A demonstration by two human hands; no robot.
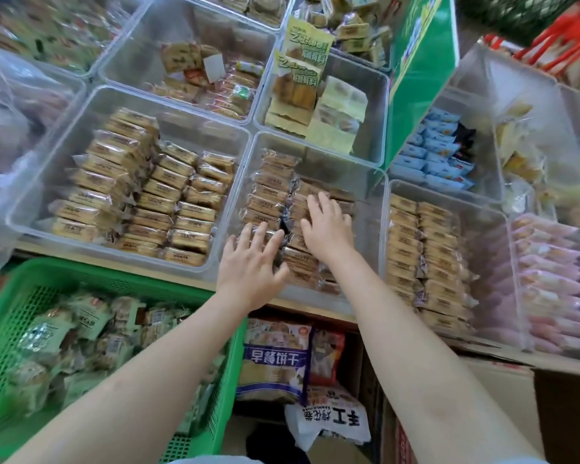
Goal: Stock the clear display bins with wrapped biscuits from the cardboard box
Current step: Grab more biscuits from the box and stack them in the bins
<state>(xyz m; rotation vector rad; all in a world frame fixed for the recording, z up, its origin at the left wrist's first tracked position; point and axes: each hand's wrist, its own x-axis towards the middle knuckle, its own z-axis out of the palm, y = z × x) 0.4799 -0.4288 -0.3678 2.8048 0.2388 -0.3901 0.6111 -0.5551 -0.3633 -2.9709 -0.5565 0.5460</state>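
Hands (288, 242) cover the biscuit packs (268, 199) beneath them in the centre bin. Red packaging (563, 45) at 1 o'clock blurred, cut by frame edge. Cardboard box (516, 396) at 4 o'clock cropped.

Two bare forearms enter from 6 o'clock and end in the left hand (248, 267) and the right hand (327, 226). No sleeve, glove, ring, watch or bracelet shows on either. At the bottom edge a pale blue-grey strip of clothing shows.
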